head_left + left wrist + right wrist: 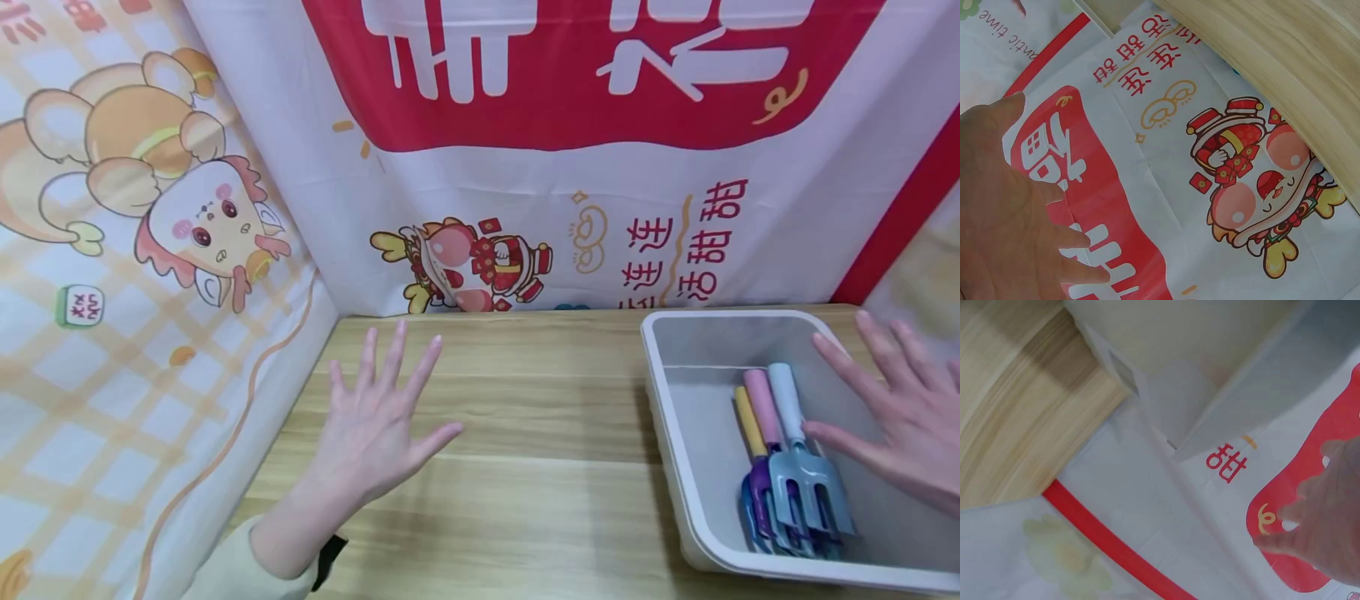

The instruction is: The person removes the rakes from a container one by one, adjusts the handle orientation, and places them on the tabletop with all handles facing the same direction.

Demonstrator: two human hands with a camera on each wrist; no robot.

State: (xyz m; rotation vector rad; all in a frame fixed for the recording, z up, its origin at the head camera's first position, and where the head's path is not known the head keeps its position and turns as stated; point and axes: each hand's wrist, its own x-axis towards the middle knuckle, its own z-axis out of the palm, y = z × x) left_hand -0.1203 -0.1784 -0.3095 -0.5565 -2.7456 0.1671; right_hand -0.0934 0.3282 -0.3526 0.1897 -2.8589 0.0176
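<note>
My left hand [375, 425] is held over the wooden table with its fingers spread and nothing in them. In the left wrist view the same hand [1016, 219] shows in front of the printed cloth. Over the right side of a light grey plastic bin [678, 467] hovers my right hand [907, 417], fingers spread and holding nothing. Inside the bin lie small garden tools in a bunch: a blue-grey garden fork [806, 479] with a pale blue handle, one with a pink handle [762, 404] and one with a yellow handle [750, 421]. Their lower ends overlap, partly hiding each other.
A white and red printed cloth [465, 192] hangs along the back of the wooden table [525, 508]. On the left, a checked cloth [67, 400] with a cartoon animal slopes down to the table's edge. The bin stands at the table's right.
</note>
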